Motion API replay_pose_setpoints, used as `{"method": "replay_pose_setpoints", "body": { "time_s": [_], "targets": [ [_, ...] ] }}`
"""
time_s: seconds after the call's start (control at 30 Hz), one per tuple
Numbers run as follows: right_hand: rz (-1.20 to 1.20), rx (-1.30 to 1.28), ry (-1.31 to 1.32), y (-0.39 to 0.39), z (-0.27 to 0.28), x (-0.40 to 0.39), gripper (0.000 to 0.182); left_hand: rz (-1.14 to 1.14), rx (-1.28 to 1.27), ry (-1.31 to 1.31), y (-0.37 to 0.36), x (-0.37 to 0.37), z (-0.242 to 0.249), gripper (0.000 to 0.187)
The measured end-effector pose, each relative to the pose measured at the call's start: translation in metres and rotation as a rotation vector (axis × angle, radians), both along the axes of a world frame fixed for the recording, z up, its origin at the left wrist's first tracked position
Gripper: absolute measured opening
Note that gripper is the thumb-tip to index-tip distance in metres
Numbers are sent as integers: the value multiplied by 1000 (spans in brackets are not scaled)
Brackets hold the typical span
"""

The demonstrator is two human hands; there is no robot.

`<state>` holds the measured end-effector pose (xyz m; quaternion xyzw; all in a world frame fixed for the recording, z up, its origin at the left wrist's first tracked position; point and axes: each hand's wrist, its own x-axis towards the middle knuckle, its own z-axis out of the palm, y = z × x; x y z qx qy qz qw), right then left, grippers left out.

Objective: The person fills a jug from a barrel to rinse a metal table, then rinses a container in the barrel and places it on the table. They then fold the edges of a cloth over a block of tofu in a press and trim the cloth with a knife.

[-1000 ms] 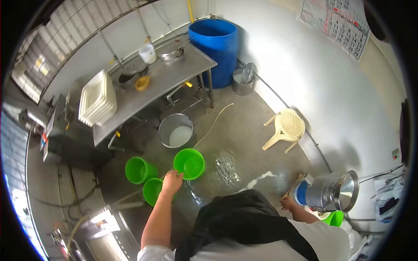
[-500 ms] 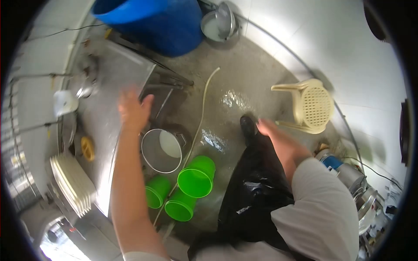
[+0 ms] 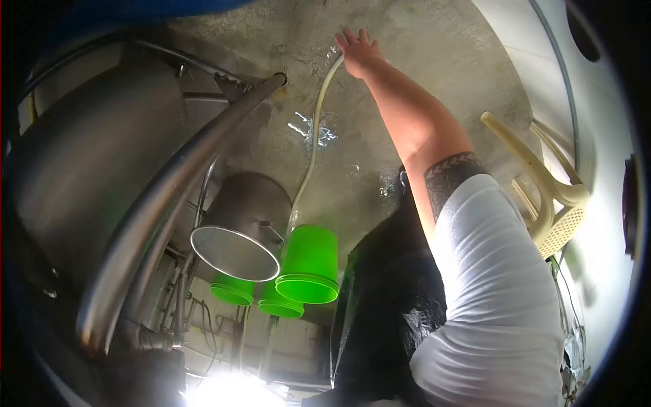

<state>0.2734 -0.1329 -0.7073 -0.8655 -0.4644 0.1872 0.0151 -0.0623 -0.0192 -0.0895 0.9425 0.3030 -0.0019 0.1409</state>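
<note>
My right hand [image 3: 361, 53] stretches far forward, low over the wet floor, with its fingers spread. The end of a pale hose [image 3: 319, 112] lies right at the hand's thumb side and overlaps it in this view. From there the hose curves back toward a metal pot [image 3: 234, 227] and the green buckets [image 3: 308, 254]. My left hand is out of the picture.
On the left stands a steel table [image 3: 102, 149] with a thick tubular leg [image 3: 183, 180]. A cream plastic chair [image 3: 566, 197] is at the right by the white wall [image 3: 610, 224]. A blue barrel [image 3: 88, 17] shows at the top left. Water glistens on the floor [image 3: 420, 61].
My view has dropped low and close to the floor. The right hand has reached forward to the hose end, while the left hand, earlier over the table edge, has left the view.
</note>
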Motion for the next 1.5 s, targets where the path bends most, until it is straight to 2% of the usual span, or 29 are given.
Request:
{"method": "replay_pose_setpoints", "body": {
  "time_s": [0.07, 0.13, 0.17, 0.2, 0.23, 0.27, 0.33, 0.43, 0.47, 0.5, 0.53, 0.6, 0.67, 0.7, 0.73, 0.83, 0.93, 1.0, 1.03, 1.07, 1.1, 1.17, 1.2, 1.23, 1.27, 1.3, 1.37, 1.4, 1.5],
  "targets": [
    [68, -162, 29, -25, -8, -18, 54, 2, -22, 6, 5, 0, -3, 109],
    [53, -517, 188, -52, 5, -34, 42, -8, -16, -11, 2, 1, 6, 110],
    [24, -564, 294, -82, 3, -47, 31, -6, -8, -22, 1, 0, 12, 110],
    [89, -393, 248, -135, -7, -76, 26, -2, -2, -36, -1, -1, 18, 111],
    [-98, -634, 583, -139, 53, -83, 30, 3, 3, -52, -4, -2, 26, 111],
    [197, -736, 686, -167, 63, -107, 33, 5, 11, -71, -7, -3, 32, 111],
    [144, -589, 943, -170, 230, -129, 25, 21, 27, -111, -12, -6, 38, 112],
    [634, -248, 1439, -147, 467, -143, 37, 102, 94, -139, -18, -8, 43, 112],
    [734, -281, 1596, -124, 546, -138, 36, 116, 82, -94, -17, -8, 49, 113],
    [697, -178, 1839, -125, 595, -146, 32, 141, 72, -56, -15, -5, 57, 114],
    [388, -544, 2122, -102, 669, -132, 37, 157, 44, 42, -14, -3, 68, 113],
    [444, -641, 2276, -65, 760, -102, 61, 189, -33, 184, -10, 7, 92, 112],
    [588, -223, 2457, -23, 842, -82, 78, 190, -72, 229, -8, 6, 115, 109],
    [847, -97, 2285, -1, 859, -72, 90, 190, -112, 258, -4, 5, 123, 112],
    [624, 117, 2199, -1, 901, -68, 78, 194, -150, 240, -5, 1, 125, 113],
    [872, 469, 1741, 71, 961, -44, 48, 272, -167, 180, -1, -9, 99, 111],
    [840, 905, 1404, 151, 1015, 10, 47, 284, -184, -10, 7, -1, 85, 98],
    [699, 1041, 1300, 217, 1061, 67, 45, 464, -908, -288, 18, -7, 133, 92],
    [591, 1118, 1314, 253, 1072, 100, 44, 677, -1212, -298, 8, -19, 190, 100],
    [464, 1211, 1311, 279, 1082, 135, 44, 683, -1472, -355, 3, -31, 214, 101],
    [280, 1206, 1372, 298, 1091, 154, 43, 657, -1468, -399, -9, -48, 248, 101],
    [23, 1147, 1486, 365, 1072, 237, 38, 581, -1291, -459, -28, -81, 265, 86],
    [5, 1133, 1527, 390, 1034, 280, 36, 782, -1281, -381, -39, -81, 293, 66],
    [-13, 1120, 1568, 416, 997, 323, 35, 757, -946, -227, -37, -79, 330, 45],
    [-37, 1047, 1660, 423, 972, 306, 29, 810, -834, -87, -36, -75, 342, 34],
    [-66, 970, 1748, 429, 950, 287, 25, 838, -679, -226, -38, -71, 343, 30],
    [-510, 955, 1467, 448, 927, 219, 25, 1101, -592, -136, -13, -39, 367, 27],
    [-493, 853, 1555, 467, 881, 231, 23, 1146, -515, -127, -1, -31, 366, 27],
    [-706, 678, 1279, 521, 803, 215, 25, 1247, -346, -54, 44, 8, 389, 27]
  ]
}}
